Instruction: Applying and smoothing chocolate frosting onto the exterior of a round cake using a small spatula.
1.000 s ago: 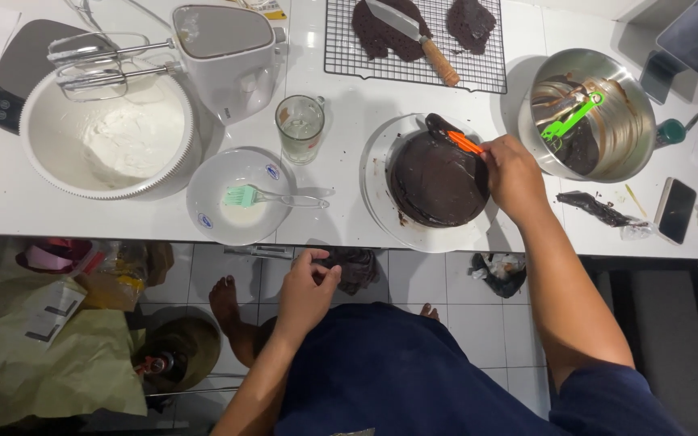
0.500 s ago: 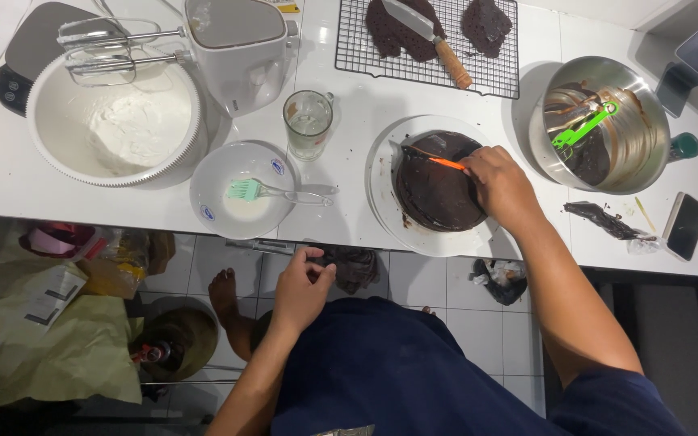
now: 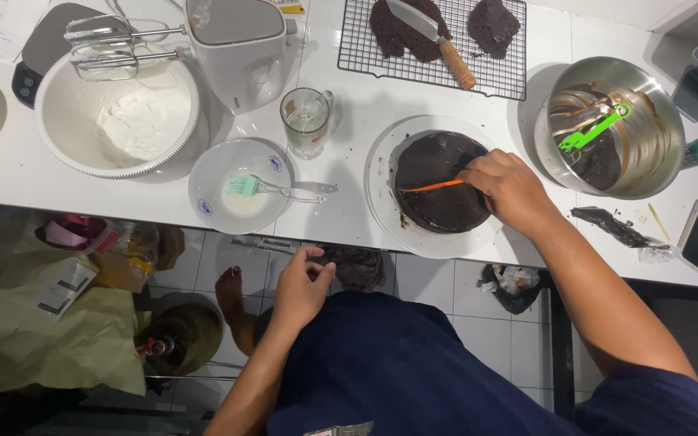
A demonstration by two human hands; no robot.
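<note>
Below the counter's near edge, the left hand (image 3: 300, 287) hangs loosely curled, holding nothing. At that edge, the right hand (image 3: 510, 190) grips an orange spatula (image 3: 434, 186) across the chocolate cake (image 3: 438, 182) on its plate (image 3: 381, 202); its top looks coated, while more cake pieces (image 3: 401, 32) wait on the far rack (image 3: 357, 48).

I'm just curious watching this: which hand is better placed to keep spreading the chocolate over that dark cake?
Probably the right. The right hand holds the orange spatula flat on the chocolate cake. The left hand hangs below the counter edge, holding nothing and away from the cake.
</note>
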